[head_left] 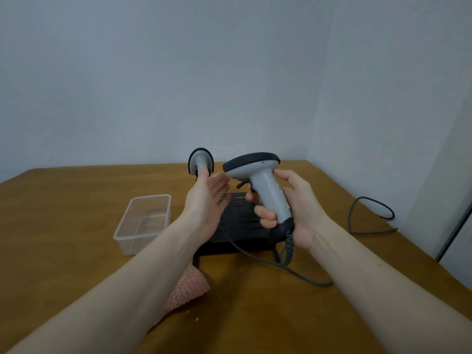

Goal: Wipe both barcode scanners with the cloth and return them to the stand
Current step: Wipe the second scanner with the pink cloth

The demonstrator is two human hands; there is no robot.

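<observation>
scanner in hand, cloth not yet taken up

your right hand (296, 208) grips the handle of one scanner (260, 185) at centre frame, fingers curled round it, head tilted left. your left hand (209, 200) is spread, holding nothing, fingertips in front of the second scanner (200, 159) upright behind. the stand (237, 226) sits below both hands. the cloth (189, 284) lies on the table (63, 200) at lower centre, under your left forearm. fetch it with the free hand; mind the cable (255, 256) when turning the scanner.
</observation>
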